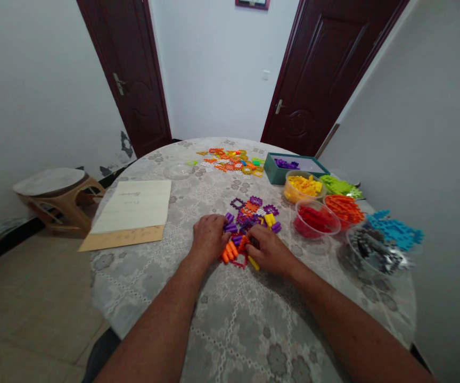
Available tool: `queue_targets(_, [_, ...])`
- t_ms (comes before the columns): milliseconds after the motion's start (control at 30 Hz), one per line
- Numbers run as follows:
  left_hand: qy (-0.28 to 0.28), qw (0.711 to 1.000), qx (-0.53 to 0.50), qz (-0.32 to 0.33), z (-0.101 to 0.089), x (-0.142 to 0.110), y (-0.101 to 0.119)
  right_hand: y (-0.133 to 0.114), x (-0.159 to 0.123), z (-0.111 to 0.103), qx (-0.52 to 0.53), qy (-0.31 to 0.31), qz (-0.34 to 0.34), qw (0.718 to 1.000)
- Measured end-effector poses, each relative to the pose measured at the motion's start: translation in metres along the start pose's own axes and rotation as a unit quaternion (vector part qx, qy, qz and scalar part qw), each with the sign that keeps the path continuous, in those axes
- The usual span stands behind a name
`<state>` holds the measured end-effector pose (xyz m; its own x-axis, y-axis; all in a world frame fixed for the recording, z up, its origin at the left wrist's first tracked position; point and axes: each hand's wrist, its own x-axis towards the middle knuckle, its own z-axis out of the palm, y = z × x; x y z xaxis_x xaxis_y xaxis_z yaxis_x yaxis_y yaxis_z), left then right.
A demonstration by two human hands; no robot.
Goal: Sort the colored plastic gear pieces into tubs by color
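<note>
A small pile of plastic building pieces lies on the table in front of me. My left hand (211, 236) rests at the pile's left side, its fingers curled against purple pieces (230, 223); what they grip, if anything, is hidden. Orange rod-like pieces (229, 252) lie by its thumb. On the right side, my right hand (268, 249) is closed, with its fingertips on an orange-red piece (244, 243). A red square frame (239, 260) and a yellow piece (253, 263) lie just below. Behind the hands are purple toothed frames (256, 201) and a yellow block (269, 219).
At right stand tubs of yellow (304, 186), red (316, 219), orange (344, 209) and grey pieces (376, 250), near blue (395, 230) and green ones (339, 186). A green box (274, 173) holds purple pieces. Mixed pieces (233, 159) lie far back; paper (136, 206) lies left.
</note>
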<state>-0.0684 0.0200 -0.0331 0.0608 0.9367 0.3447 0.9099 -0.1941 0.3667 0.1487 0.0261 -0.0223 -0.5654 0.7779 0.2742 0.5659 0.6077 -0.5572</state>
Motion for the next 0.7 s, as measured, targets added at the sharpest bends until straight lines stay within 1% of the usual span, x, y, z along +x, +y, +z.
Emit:
queue_targets(233, [0.003, 1.000, 0.011, 0.003, 0.0003, -0.0009, 0.0007, 0.0003, -0.0014, 0.0004, -0.029, 0.011, -0.013, 0.999])
queue_targets(500, [0.020, 0.999, 0.011, 0.024, 0.0026, 0.0000, -0.0015, 0.0023, -0.0010, 0.0012, 0.001, 0.023, 0.002, 1.000])
queue_targets(700, [-0.016, 0.999, 0.027, 0.018, 0.0014, 0.0009, -0.0014, 0.0024, -0.0003, 0.0017, -0.003, 0.028, 0.006, 1.000])
